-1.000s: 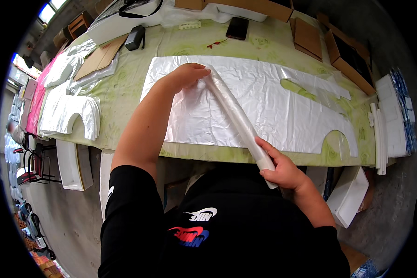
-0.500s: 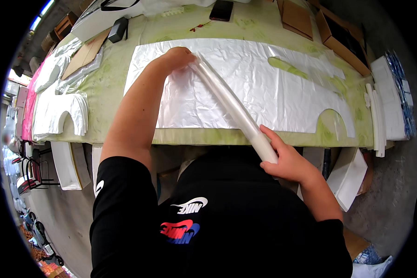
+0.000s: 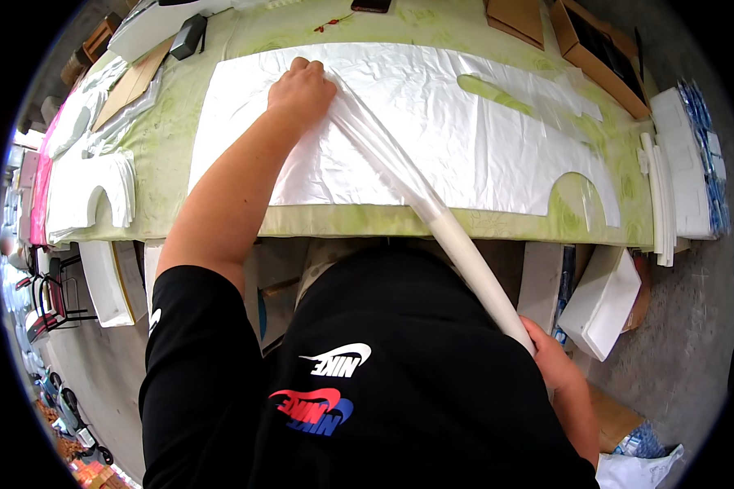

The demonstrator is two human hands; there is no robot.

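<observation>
My left hand (image 3: 302, 91) is closed on the far end of a clear plastic sleeve (image 3: 383, 147), pressing it down on the white plastic sheet. The sleeve slants from there toward the table's front edge, narrow and wrinkled. A white tube (image 3: 477, 265) sticks out of the sleeve's near end and passes over the edge in front of my body. Around the tube's near end, low on the right, my right hand (image 3: 550, 354) is closed; some fingers are hidden. Beneath the sleeve lies the flat white plastic sheet (image 3: 253, 138), with cut-outs on its right side.
A green-patterned cloth (image 3: 302, 220) covers the table. Stacked white pieces (image 3: 90, 196) and a cardboard sheet (image 3: 134, 85) lie at left. A cardboard box (image 3: 599, 61) stands back right, near white rolls (image 3: 661, 200) and blue packs (image 3: 704, 151). White bins (image 3: 603, 306) sit below.
My right hand has moved down and right, drawing much of the white tube out of the clear sleeve. My left hand keeps hold of the far end. The view has shifted slightly.
</observation>
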